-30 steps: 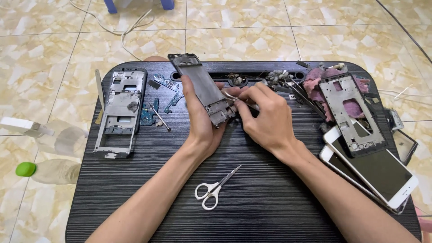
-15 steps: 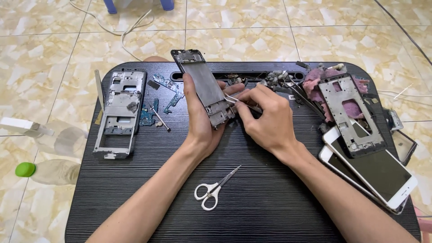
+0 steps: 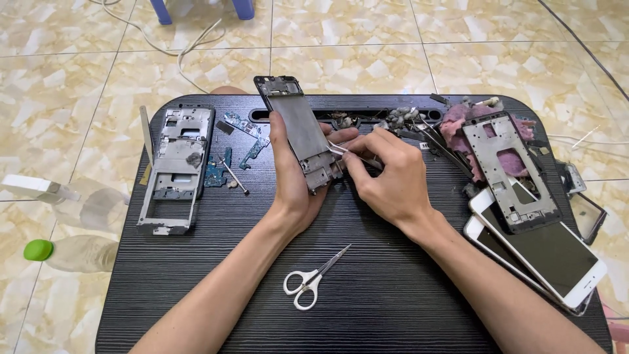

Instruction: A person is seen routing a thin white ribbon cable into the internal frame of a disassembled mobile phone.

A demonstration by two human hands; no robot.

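Phone frame [image 3: 303, 137] sits tilted in the left hand [image 3: 291, 187], above the middle of the black worktop [image 3: 393, 288], top end pointing away from the person. Left hand is wrapped around the lower half, thumb along the near edge, fingers behind; that counts as closed on the frame. Right hand [image 3: 386, 174] is pinched shut on thin metal tweezers [image 3: 347, 152], tips meeting the frame's right edge near its lower end.

Handling, as I judge it:
- Frame looks like thin stamped metal with plastic rim: light, stiff lengthwise, but likely to twist if squeezed across the flat.
- Best held by the long side rails, as now. Avoid the open cut-outs and the thin top bar, which look the weakest.
- Edges probably sharp and the surface smooth, so a firm wrap beats a fingertip pinch.
- Tweezers are springy and fine-pointed, so a light pinch near mid-shaft gives control; tips could slip off the metal.

Around it: second stripped frame [image 3: 175, 167] lies at left, small blue circuit boards [image 3: 229, 154] just beside it, white-handled scissors [image 3: 311, 278] near the front edge. Third frame [image 3: 511, 170] rests on stacked white phones [image 3: 550, 255] at right, pink debris [image 3: 458, 124] behind. Can't tell what part the tweezers are gripping, too small.
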